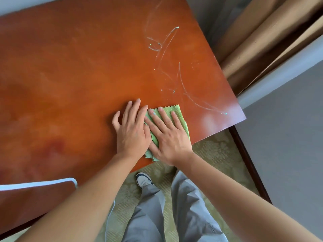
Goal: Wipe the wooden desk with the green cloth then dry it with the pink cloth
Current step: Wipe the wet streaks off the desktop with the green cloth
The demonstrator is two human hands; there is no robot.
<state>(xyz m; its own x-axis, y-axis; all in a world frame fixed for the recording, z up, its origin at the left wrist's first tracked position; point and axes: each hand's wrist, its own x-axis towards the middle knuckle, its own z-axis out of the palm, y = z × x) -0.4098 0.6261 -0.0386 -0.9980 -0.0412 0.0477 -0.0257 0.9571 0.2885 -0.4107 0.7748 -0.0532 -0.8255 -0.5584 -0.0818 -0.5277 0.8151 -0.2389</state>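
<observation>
Reddish-brown wood forms the worktop (pixel 78 75), streaked with pale smears beyond the green cloth (pixel 172 111), which lies by its near edge. The cloth is pressed flat under the right hand (pixel 167 137); the left hand (pixel 131 130), fingers straight, overlaps its left side. Smears may be missed if strokes fall short; the cloth may slide off the edge. No pink cloth is seen.

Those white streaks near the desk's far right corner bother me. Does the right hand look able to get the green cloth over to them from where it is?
Probably yes: the right hand presses the green cloth just short of the white streaks, with bare desk between.
</observation>
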